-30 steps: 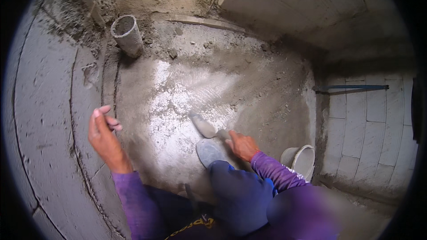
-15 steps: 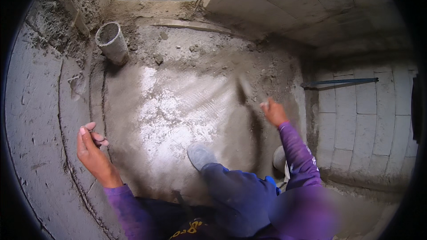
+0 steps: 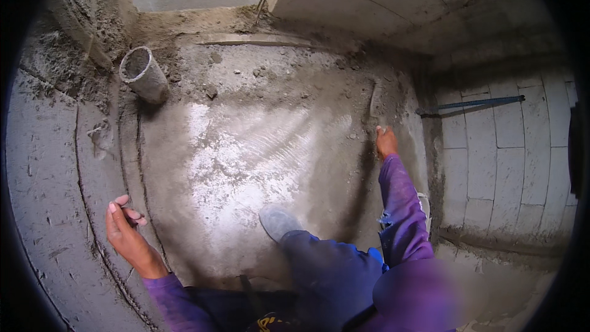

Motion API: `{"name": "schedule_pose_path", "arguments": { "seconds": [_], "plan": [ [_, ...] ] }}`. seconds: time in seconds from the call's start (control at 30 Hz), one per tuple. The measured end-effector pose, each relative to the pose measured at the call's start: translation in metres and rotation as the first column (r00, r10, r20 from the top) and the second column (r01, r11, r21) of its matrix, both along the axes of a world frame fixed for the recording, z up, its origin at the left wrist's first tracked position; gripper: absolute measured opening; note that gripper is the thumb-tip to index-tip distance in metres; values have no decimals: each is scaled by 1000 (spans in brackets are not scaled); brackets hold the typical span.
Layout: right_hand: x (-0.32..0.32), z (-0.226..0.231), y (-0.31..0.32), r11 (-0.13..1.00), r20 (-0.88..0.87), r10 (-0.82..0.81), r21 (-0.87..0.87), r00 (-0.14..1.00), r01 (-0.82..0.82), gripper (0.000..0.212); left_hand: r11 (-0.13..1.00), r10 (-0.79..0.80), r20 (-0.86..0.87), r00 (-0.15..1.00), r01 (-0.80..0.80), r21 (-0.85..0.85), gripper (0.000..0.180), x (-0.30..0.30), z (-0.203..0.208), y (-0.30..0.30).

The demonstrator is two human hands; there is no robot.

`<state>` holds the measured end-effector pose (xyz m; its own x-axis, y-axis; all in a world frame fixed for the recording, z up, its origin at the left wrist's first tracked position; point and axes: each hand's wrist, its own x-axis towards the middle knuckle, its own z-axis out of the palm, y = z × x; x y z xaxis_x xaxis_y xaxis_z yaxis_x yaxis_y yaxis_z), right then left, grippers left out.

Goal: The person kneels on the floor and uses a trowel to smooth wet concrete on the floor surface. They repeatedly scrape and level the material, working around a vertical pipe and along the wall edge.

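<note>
My right hand (image 3: 386, 142) is closed round a trowel, whose mortar-coated blade (image 3: 376, 99) reaches forward over the dusty floor near the right wall. The grip itself is hidden inside my fingers, and the blade blends with the grey rubble. At the left, my left hand (image 3: 130, 233) is raised by the block wall (image 3: 49, 166), palm turned inward. Its fingers are loosely curled and apart, with nothing in them. Between my hands lies the concrete floor (image 3: 246, 166), streaked with pale powder and lit brightly in the middle.
An upright pipe stub (image 3: 147, 77) stands at the far left corner. Loose rubble (image 3: 264, 74) lies along the far edge, before a low ledge strip (image 3: 258, 39). A blue bar (image 3: 479, 106) juts beside the right block wall (image 3: 485, 172). My boot (image 3: 279, 220) stands mid-floor.
My right hand has swung right and forward with the trowel, whose blade was blurred over the floor before. The view has shifted slightly; my left hand keeps much the same pose.
</note>
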<state>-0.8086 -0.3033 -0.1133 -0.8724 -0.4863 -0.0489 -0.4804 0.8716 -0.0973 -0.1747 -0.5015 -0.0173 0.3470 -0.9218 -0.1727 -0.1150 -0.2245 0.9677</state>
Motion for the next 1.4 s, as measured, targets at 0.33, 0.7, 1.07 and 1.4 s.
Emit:
{"name": "schedule_pose_path", "arguments": {
  "seconds": [0.33, 0.7, 1.07, 1.4],
  "plan": [
    [302, 16, -124, 709, 657, 615, -220, 435, -670, 47, 999, -15, 70, 997, 13, 29, 37, -4, -8, -11],
    [176, -63, -160, 946, 438, 267, -290, 858, -146, 49, 999, 15, 72, 997, -18, 37, 39, 6, -11, -9],
    [199, -2, -111, 865, 410, 490, -119, 770, -487, 58, 999, -26, 105, 994, 24, 25, 38, 13, -19, -15],
    [49, 0, -83, 936, 569, -90, -233, 817, 265, 46, 999, -21, 94, 995, 18, 35, 37, 13, -22, -13]
  ]
}}
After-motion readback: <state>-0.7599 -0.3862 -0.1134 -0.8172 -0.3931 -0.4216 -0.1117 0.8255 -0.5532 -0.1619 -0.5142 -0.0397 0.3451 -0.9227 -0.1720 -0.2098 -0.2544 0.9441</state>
